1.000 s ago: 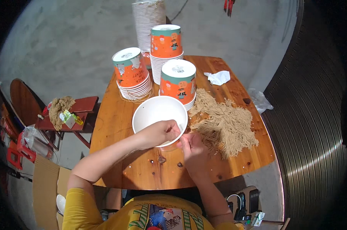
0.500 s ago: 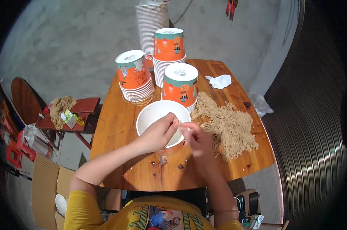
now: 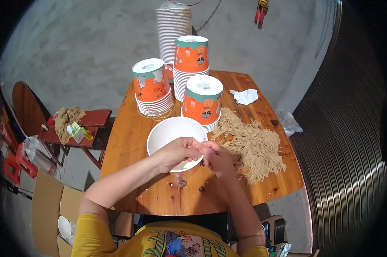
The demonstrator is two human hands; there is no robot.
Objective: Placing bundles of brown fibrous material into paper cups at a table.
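An open white paper bucket [image 3: 159,136] with an orange outside stands on the wooden table in front of me. Over its near right rim my left hand [image 3: 176,155] and my right hand [image 3: 216,158] meet, fingertips pinched together. Whatever they hold is too small and covered by the fingers to make out. Just right of my right hand lies a loose heap of tan strings [image 3: 257,147]. Behind the open bucket, a short upside-down stack of orange and green buckets [image 3: 201,107] almost touches it.
Two more upturned bucket stacks, left [image 3: 152,88] and back [image 3: 191,55], stand farther off, with a tall white stack [image 3: 174,36] behind. Crumpled white paper [image 3: 245,97] lies at the right. A red bench [image 3: 95,118] with more strings stands left of the table [image 3: 129,188].
Both hands have drawn closer together, and the fingers of my right hand have curled in against my left. The open bucket sits slightly farther left in view; the whole view has shifted a little.
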